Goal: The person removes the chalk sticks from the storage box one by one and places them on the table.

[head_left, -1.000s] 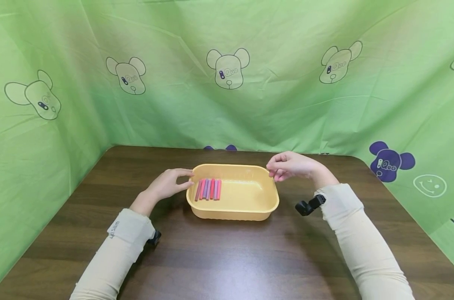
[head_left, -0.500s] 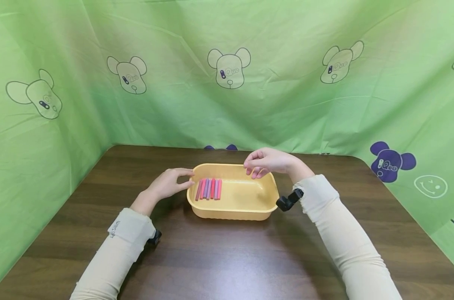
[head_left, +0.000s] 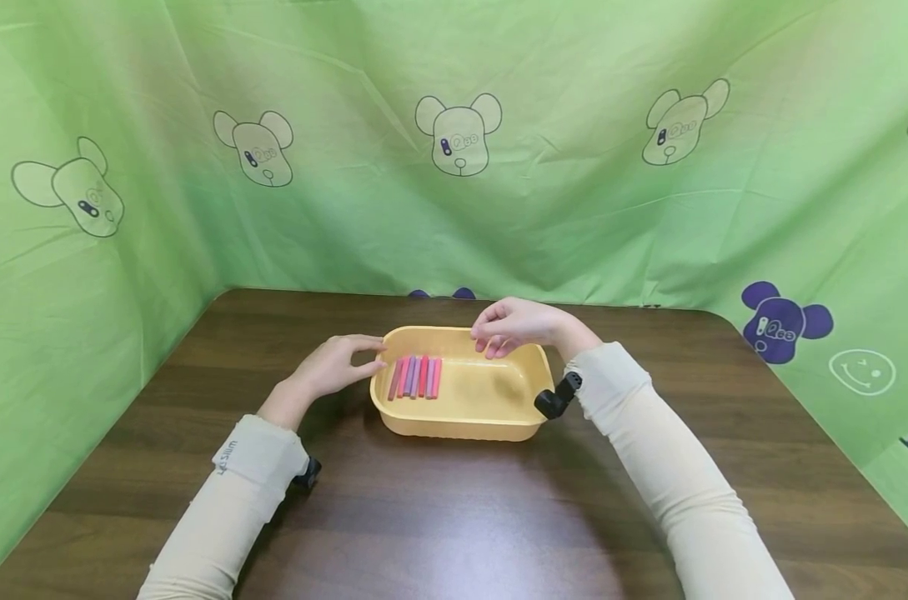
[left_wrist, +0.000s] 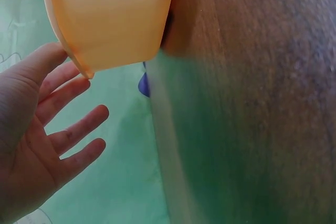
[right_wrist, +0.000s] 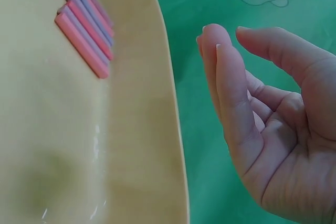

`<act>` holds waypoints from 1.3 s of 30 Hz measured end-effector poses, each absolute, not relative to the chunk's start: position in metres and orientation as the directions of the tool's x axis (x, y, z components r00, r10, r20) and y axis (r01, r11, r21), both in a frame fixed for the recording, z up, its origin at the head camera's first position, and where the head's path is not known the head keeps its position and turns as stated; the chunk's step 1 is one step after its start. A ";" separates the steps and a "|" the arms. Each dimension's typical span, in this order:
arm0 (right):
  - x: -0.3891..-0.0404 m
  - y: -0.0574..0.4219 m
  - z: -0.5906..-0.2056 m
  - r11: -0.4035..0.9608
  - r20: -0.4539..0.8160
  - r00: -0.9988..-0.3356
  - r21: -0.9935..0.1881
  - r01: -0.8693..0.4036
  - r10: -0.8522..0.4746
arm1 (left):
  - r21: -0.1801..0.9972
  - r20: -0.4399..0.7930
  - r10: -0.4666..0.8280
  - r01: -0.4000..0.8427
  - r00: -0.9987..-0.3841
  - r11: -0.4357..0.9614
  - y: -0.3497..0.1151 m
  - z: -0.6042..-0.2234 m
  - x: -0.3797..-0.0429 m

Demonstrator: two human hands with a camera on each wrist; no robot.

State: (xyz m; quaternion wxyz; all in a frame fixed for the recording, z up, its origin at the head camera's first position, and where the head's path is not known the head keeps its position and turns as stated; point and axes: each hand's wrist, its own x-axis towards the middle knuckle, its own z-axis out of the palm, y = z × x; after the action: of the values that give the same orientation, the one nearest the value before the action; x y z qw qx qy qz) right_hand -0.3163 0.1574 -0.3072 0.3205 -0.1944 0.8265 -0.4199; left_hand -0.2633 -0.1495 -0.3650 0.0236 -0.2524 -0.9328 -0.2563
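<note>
A yellow plastic basin [head_left: 491, 404] stands on the table. At its left end, several slim pink, red and purple chalk-like sticks [head_left: 414, 377] lie side by side in a row. My left hand [head_left: 333, 367] rests its thumb and forefinger at the basin's left rim, the other fingers spread loosely in the left wrist view. Over the basin's far rim hovers my right hand [head_left: 517, 325], fingers gently bent. In the right wrist view a gap shows between its thumb and fingertips, and nothing lies in it. Both sleeves are cream.
The dark wooden table [head_left: 423, 517] extends around the basin on all sides. A green cloth [head_left: 559, 208] printed with bear heads hangs behind and at both sides. A small black camera [head_left: 559, 396] on my right wrist overlaps the basin's right end.
My right hand has moved left, from the basin's far right corner to above its far rim. The left hand and the sticks have stayed in place.
</note>
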 end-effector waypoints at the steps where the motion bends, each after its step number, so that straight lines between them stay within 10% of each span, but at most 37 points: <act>1: -0.317 0.156 -0.308 0.572 -0.369 -0.719 -0.818 -0.050 -0.589 | 0.463 0.174 0.458 0.483 -0.872 0.743 -0.150 -0.365 -0.263; 39: -0.342 0.107 -0.357 0.621 -0.483 -0.618 -0.784 -0.010 -0.620 | 0.501 0.176 0.438 0.463 -0.882 0.731 -0.157 -0.363 -0.261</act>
State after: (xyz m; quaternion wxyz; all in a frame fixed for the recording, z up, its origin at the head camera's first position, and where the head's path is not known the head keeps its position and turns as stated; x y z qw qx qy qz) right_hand -0.3422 0.1073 -0.3575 0.3911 -0.1944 0.8107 -0.3898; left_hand -0.2609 -0.1568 -0.3627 0.0231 -0.2423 -0.9300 -0.2756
